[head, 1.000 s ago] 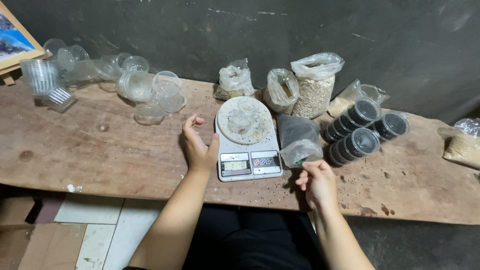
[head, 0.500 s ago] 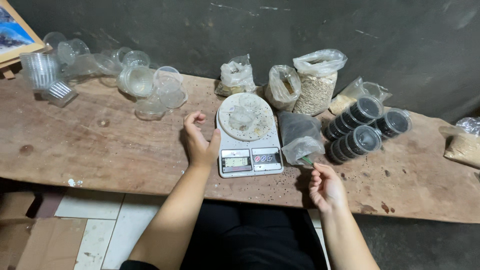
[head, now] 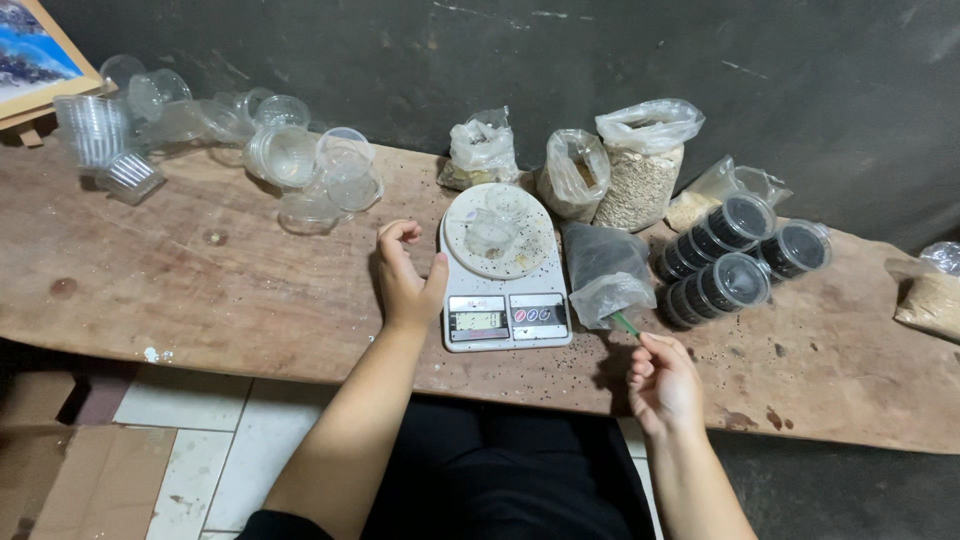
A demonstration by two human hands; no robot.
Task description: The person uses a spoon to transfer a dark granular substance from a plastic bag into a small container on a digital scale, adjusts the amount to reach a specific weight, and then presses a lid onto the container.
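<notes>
A white kitchen scale (head: pixel 505 300) stands on the wooden bench (head: pixel 200 280), with a small clear cup (head: pixel 493 231) on its round plate. My left hand (head: pixel 404 278) rests against the scale's left edge, fingers curled and holding nothing. My right hand (head: pixel 662 380) pinches the end of a thin green stick (head: pixel 626 324), whose other end runs into the mouth of a plastic bag of dark seeds (head: pixel 601 268) lying right of the scale.
Several bags of grain (head: pixel 632 170) lean on the dark wall behind the scale. Stacks of black-filled lidded cups (head: pixel 730 260) lie at the right, another bag (head: pixel 930 295) at the far right. Loose clear cups and lids (head: pixel 290 165) are scattered at the back left.
My right hand has drawn back from the seed bag toward me, and the green stick now shows between hand and bag. My left hand stays at the scale.
</notes>
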